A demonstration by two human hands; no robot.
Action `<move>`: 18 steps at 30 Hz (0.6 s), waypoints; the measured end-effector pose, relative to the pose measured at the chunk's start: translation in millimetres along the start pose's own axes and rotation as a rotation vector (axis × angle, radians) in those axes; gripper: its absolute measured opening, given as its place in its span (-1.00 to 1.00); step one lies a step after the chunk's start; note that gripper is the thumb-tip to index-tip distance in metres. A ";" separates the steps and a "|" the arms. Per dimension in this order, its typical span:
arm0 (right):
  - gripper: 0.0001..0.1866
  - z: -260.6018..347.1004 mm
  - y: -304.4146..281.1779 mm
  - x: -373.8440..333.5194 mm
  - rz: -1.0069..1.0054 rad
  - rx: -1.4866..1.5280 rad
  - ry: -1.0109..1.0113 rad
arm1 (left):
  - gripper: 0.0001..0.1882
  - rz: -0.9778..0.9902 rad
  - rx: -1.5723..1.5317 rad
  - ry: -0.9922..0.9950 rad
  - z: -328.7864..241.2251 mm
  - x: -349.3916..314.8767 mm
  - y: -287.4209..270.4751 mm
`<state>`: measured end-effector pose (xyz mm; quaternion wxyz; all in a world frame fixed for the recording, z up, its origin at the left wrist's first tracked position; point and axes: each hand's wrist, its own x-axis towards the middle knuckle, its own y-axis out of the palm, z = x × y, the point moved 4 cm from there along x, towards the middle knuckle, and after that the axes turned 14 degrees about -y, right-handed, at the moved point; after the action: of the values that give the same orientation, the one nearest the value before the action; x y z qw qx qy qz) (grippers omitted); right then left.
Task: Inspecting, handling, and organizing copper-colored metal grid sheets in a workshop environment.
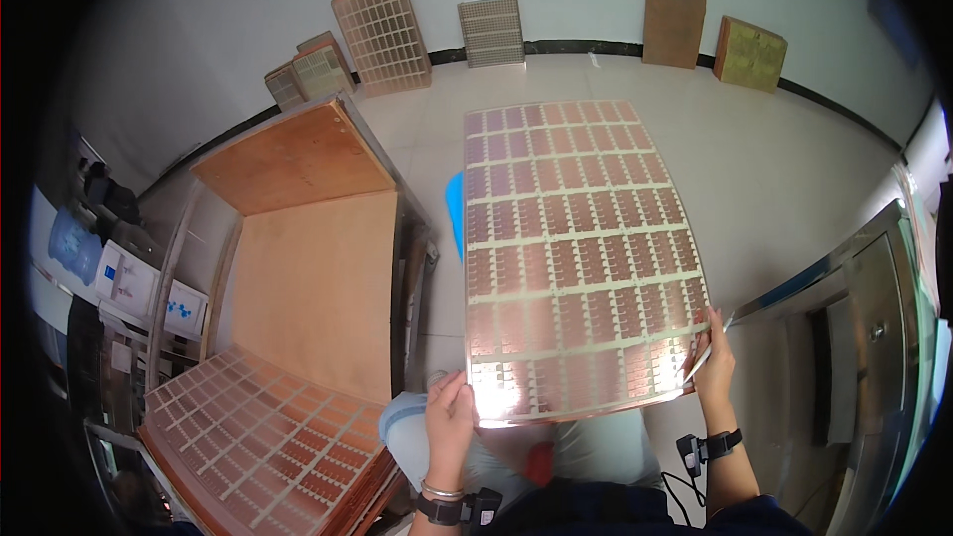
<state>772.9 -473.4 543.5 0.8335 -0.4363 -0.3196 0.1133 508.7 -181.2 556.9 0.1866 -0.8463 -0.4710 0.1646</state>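
Observation:
A large copper-coloured circuit board panel (571,258) with a pale grid of repeated patterns is held up before me, tilted, above my lap. At its lower left corner my left hand (450,424) is closed, fingers pinching the edge. My right hand (715,365) grips the lower right edge. A slim, pointed whitish tool (702,359) also sits in that hand; its exact kind I cannot make out. Bright glare covers both lower corners of the panel. To my left, a stack of similar panels (263,437) lies on a stand.
Behind the stack rises a wooden backboard (313,288) with a slanted wooden top (298,159). A metal cabinet (874,328) stands at the right. More panels (382,35) lean along the far wall. Something blue (456,213) shows behind the held panel. A water jug (74,246) is at far left.

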 end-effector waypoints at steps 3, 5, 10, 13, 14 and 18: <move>-0.64 -3.0 -6.4 3.3 0.098 0.310 0.299 | -0.72 0.060 -0.288 -0.274 -11.0 0.0 -2.9; -0.65 -22.0 -1.4 -0.9 0.022 0.416 0.212 | -0.73 0.267 -0.885 -0.607 -14.0 -1.2 1.8; -0.68 -31.5 -14.5 8.1 -0.049 0.547 0.091 | -0.74 0.377 -0.999 -0.654 -41.0 7.4 8.0; -0.66 -26.3 -26.0 13.2 -0.043 0.621 0.178 | -0.70 0.415 -0.848 -0.486 -53.8 8.2 13.1; -0.66 -24.9 -30.2 14.8 -0.045 0.659 0.204 | -0.70 0.415 -0.850 -0.479 -55.5 5.9 11.4; -0.57 -9.5 -34.6 5.3 -0.224 1.242 0.489 | -0.70 0.392 -0.875 -0.342 -50.4 -4.8 -7.1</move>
<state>779.9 -497.6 569.5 0.9846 0.1462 -0.0409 0.0869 524.0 -190.0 604.8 -0.2994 -0.8786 -0.3522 0.1201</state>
